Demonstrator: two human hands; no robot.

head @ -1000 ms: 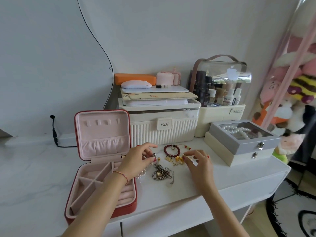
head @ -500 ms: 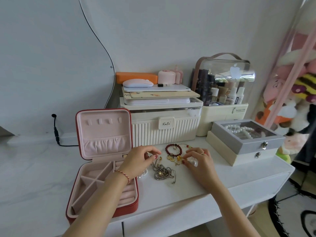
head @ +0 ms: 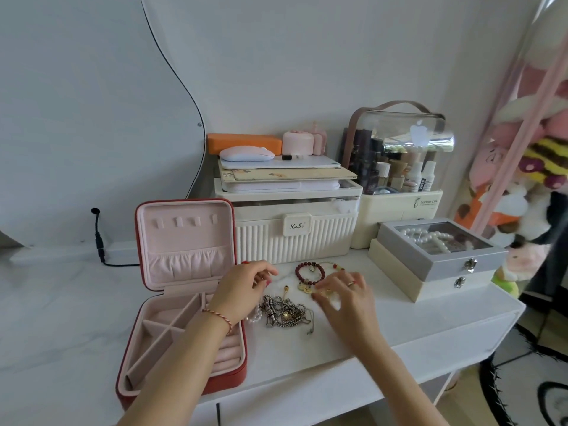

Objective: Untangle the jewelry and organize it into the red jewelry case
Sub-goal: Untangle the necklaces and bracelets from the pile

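The red jewelry case lies open at the left, its pink lid upright and its compartments bare. My left hand hovers just right of the lid with curled fingers and fingertips drawn together; whether they pinch anything is too small to see. A tangle of silver chains lies below it, and a pearl piece peeks out beside my wrist. My right hand reaches down onto the gold charm jewelry, its fingertips pinching at it. A dark red bead bracelet lies just behind.
A ribbed cream box with stacked items stands behind the jewelry. A clear-lidded cosmetics case and a grey glass-top box with pearls stand at the right. A black cable runs at the left. The table edge is near.
Both hands stay over the jewelry pile. My right hand has spread lower over the gold charms, and my left hand has drawn slightly back toward the case lid.
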